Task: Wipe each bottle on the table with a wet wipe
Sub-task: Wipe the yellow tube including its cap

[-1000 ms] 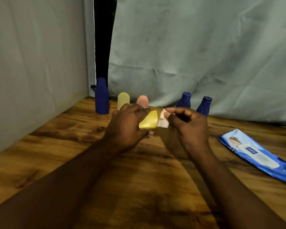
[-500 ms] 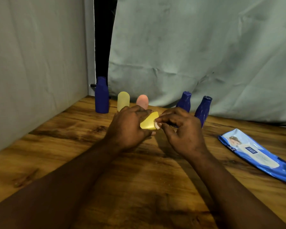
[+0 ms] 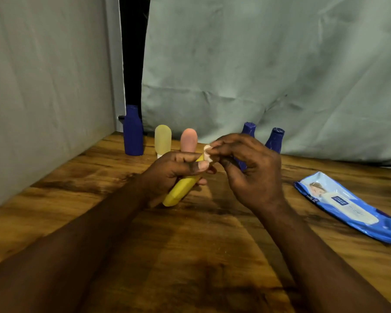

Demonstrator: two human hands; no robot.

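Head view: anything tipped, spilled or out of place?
Nothing stands out. The yellow bottle is tilted only because the left hand holds it while the right hand pinches the wipe at its upper end. The pink bottle and the rest stand behind. The wipes pack lies flat on the table; no spill shows.

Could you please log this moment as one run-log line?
left hand: holds yellow bottle | right hand: pinches wipe at bottle end | pack: on table

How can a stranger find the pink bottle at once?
Look at the far edge of the wooden table, below the curtain, where bottles stand in a row. The pink bottle is just right of the pale yellow bottle; no other is pink.
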